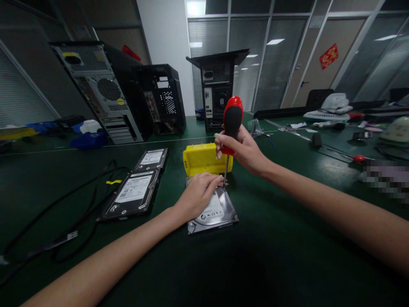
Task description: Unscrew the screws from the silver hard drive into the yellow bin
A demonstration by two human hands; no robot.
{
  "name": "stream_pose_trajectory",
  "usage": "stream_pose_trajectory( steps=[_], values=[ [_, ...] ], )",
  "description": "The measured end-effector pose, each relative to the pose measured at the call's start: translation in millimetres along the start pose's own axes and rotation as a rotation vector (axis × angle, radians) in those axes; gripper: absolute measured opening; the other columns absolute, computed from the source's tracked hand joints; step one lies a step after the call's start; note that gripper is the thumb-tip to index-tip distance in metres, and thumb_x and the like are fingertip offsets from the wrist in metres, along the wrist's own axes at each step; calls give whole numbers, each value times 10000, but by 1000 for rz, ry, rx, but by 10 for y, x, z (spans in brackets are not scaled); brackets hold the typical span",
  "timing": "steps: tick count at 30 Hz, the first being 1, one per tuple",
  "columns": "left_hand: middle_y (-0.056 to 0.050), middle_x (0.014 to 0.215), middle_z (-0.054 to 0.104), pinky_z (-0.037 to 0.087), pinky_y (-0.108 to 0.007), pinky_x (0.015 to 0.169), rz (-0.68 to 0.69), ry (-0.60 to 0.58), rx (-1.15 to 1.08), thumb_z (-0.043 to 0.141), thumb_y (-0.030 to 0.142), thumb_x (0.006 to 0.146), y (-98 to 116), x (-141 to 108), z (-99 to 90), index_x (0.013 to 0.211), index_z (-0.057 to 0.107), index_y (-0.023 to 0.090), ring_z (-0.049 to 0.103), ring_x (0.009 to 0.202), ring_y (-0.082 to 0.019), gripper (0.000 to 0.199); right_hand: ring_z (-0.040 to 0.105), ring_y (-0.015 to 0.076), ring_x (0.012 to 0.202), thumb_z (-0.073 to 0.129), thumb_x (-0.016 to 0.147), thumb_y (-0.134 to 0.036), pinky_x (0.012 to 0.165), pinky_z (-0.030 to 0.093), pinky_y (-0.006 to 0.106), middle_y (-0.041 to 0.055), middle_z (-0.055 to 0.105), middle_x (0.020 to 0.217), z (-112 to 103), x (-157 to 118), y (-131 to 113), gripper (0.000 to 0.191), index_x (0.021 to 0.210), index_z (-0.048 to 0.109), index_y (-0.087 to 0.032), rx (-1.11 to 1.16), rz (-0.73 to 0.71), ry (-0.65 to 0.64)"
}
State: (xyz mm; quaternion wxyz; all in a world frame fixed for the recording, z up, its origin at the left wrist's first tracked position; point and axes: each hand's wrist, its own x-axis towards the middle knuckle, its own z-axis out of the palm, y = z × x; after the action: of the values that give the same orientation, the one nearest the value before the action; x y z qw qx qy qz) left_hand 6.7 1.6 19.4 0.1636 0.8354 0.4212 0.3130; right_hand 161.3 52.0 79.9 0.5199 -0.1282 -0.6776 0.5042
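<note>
A silver hard drive (220, 209) lies on the green table in front of me. My left hand (202, 192) is laid over its upper left part and grips it, hiding much of the label; the thumb and fingertips end close to the screwdriver's tip. My right hand (241, 149) is closed around the lower handle of a red and black screwdriver (233, 117). The tool stands nearly upright, its shaft coming down to the drive's upper right edge. Whether the tip sits in a screw is too small to tell. Just behind the drive stands a yellow plastic bin (204, 158).
Two more hard drives (136, 189) lie to the left, beside black cables (92, 209). Computer cases (118, 89) stand at the back left, another case (219, 94) behind the bin. A red-handled tool (359, 158) and a white cap (334, 104) lie at the right.
</note>
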Motion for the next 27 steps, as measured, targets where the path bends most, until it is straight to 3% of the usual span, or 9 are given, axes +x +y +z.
stream_pose_trajectory(
  steps=[4,11,18,22,27],
  values=[
    [-44,1014,708,461,-341,861,-2,-3,-4,354,293,1001,18,-3,-7,977,689,184,628,960,-201,353,487,65,495,655,808,-308,523,416,234,-93,485,612,14,6,13,331,941,367,-215,-13,-12,11],
    [-54,998,705,453,-347,868,-4,-7,3,348,287,1002,26,2,-9,987,691,173,624,941,-201,362,514,83,574,651,788,-399,589,464,248,-63,500,681,32,4,12,412,1074,439,-191,81,26,-33],
    [-57,1006,708,459,-348,868,-1,-7,8,360,276,997,34,8,-13,979,689,167,627,950,-204,348,557,82,576,699,766,-308,598,478,244,-68,552,683,24,-11,-10,359,962,415,-209,23,12,-1],
    [-54,1008,706,454,-342,868,1,-3,1,355,279,1000,29,3,-10,986,694,174,627,950,-201,355,510,81,526,672,801,-272,536,439,237,-85,517,622,23,-5,1,318,955,398,-218,-7,10,-4],
    [-52,988,707,450,-329,855,7,2,-4,356,299,1003,20,2,-10,982,696,170,627,935,-199,365,508,91,581,592,851,-389,559,474,245,-62,478,666,33,-2,2,353,1081,420,-185,83,28,-59]
  ],
)
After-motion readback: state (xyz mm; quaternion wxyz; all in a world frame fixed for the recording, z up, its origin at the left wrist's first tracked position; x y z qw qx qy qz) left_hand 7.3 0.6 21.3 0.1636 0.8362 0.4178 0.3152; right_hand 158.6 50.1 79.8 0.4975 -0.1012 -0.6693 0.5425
